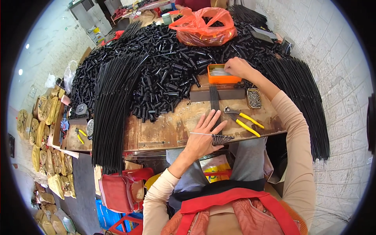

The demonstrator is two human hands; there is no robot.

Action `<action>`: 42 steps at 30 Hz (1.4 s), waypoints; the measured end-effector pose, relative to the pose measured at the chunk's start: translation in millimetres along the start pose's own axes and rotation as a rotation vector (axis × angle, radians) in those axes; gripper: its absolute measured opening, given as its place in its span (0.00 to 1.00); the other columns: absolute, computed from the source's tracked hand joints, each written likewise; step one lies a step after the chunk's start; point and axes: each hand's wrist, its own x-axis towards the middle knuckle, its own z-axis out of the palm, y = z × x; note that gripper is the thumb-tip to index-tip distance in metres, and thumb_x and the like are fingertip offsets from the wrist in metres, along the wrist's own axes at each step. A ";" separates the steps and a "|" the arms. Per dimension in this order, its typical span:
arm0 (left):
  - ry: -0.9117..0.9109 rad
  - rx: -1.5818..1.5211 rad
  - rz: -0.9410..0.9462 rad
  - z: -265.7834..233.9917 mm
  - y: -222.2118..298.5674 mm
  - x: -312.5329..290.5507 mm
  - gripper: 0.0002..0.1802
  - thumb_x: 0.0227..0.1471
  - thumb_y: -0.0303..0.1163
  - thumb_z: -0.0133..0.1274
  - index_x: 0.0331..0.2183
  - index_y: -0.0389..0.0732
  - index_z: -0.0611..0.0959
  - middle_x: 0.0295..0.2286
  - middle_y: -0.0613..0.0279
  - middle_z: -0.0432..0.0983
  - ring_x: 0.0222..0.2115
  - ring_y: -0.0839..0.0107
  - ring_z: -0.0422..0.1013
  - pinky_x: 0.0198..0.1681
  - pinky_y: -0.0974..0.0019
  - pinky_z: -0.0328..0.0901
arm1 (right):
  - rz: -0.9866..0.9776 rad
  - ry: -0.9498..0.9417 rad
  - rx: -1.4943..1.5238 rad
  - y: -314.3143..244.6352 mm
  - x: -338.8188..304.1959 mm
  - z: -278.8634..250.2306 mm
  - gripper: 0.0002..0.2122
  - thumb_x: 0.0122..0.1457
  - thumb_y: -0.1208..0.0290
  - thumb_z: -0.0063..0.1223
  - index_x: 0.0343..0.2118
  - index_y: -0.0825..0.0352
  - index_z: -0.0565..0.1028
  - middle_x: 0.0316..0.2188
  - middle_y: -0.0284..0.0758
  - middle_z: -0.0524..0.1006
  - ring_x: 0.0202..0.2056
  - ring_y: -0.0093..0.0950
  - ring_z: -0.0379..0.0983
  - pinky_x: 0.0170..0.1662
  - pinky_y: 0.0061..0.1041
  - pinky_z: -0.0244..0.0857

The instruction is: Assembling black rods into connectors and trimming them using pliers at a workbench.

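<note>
My left hand (202,135) lies flat with fingers spread over a narrow row of thin black rods (214,102) on the table. The rods' near ends fan out beside the thumb at the table's edge. A thin pale strip (200,134) crosses the back of that hand. My right hand (237,67) reaches over the right end of an orange box (224,80), its fingers curled down among thin, clear-looking sticks (217,72). What those fingertips hold, if anything, is hidden. Yellow-handled pincers (243,120) lie on the wood just right of the rods.
A dark bar (231,94) lies under the rods. Right of it is a small tin of metal bits (253,98). Black tubular parts (164,78) heap up behind, topped by a red plastic bag (207,29). Long black rod bundles flank me left (111,109) and right (303,102).
</note>
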 end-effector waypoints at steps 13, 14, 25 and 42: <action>-0.006 0.067 0.062 6.3 -0.9 -11.8 0.44 0.31 0.18 0.50 0.56 0.45 0.69 0.60 0.49 0.55 0.62 0.51 0.51 0.65 0.52 0.47 | -0.265 0.097 -0.015 -60.8 -67.5 4.4 0.11 0.52 0.77 0.50 0.38 0.66 0.79 0.27 0.42 0.74 0.32 0.43 0.74 0.36 0.38 0.69; -0.007 0.067 0.060 7.6 -1.0 -12.3 0.44 0.31 0.18 0.50 0.56 0.45 0.69 0.60 0.49 0.55 0.62 0.51 0.51 0.65 0.52 0.47 | -0.275 0.085 0.007 -60.7 -69.2 4.9 0.12 0.52 0.78 0.51 0.40 0.65 0.78 0.28 0.41 0.74 0.32 0.42 0.73 0.36 0.36 0.69; 0.033 0.010 0.057 6.3 0.7 -12.3 0.41 0.31 0.18 0.50 0.55 0.44 0.71 0.60 0.48 0.56 0.62 0.50 0.52 0.65 0.52 0.48 | -0.251 0.035 0.021 -60.6 -68.9 4.7 0.15 0.50 0.80 0.51 0.41 0.66 0.78 0.29 0.41 0.73 0.33 0.42 0.73 0.38 0.37 0.69; 0.037 0.036 0.060 8.3 -0.2 -12.9 0.40 0.32 0.18 0.50 0.54 0.44 0.72 0.60 0.48 0.56 0.62 0.50 0.52 0.65 0.52 0.49 | -0.293 0.059 0.055 -57.7 -67.8 7.7 0.14 0.50 0.81 0.50 0.41 0.66 0.77 0.30 0.41 0.73 0.35 0.42 0.73 0.40 0.36 0.68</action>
